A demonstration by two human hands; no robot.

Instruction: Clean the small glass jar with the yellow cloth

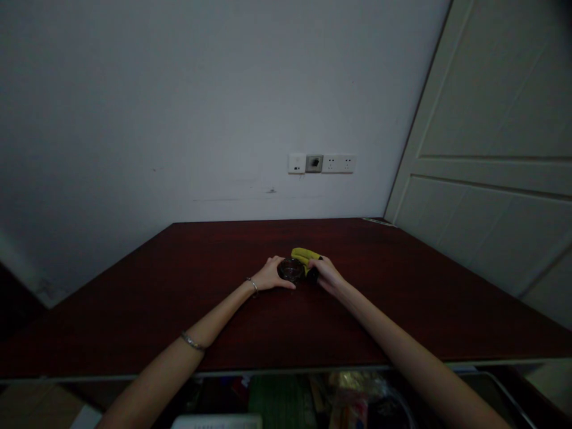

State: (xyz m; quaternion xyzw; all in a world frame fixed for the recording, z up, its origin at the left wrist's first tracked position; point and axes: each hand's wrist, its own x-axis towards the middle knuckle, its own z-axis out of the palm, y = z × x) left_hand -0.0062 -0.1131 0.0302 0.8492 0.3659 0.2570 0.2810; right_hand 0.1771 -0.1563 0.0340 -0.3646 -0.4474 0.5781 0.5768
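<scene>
While the bowl [290, 270], likely hard, slick and best side-gripped, is cupped by the half-curled left hand [268, 276] well inside the table's edges [201, 256], a yellow item [304, 254] is clasped by the tightly curled right hand [329, 276].

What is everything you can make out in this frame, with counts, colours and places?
Round object: one, dark and shiny, between the hands
Yellow-and-black item: one, kind unclear, at the right hand
Table: one, dark red, under the hands
Wall: one, pale grey, behind the table
Wall plates: a row, white with one grey, above the table's far edge
Panelled surface: one, pale, far right
Stored items: several, uncountable, green and mixed colours, below the table's near edge
Bracelets: two, silvery, left wrist and forearm
Left hand: one, bare, curved around the round object
Right hand: one, bare, gripping the yellow-and-black item
</scene>
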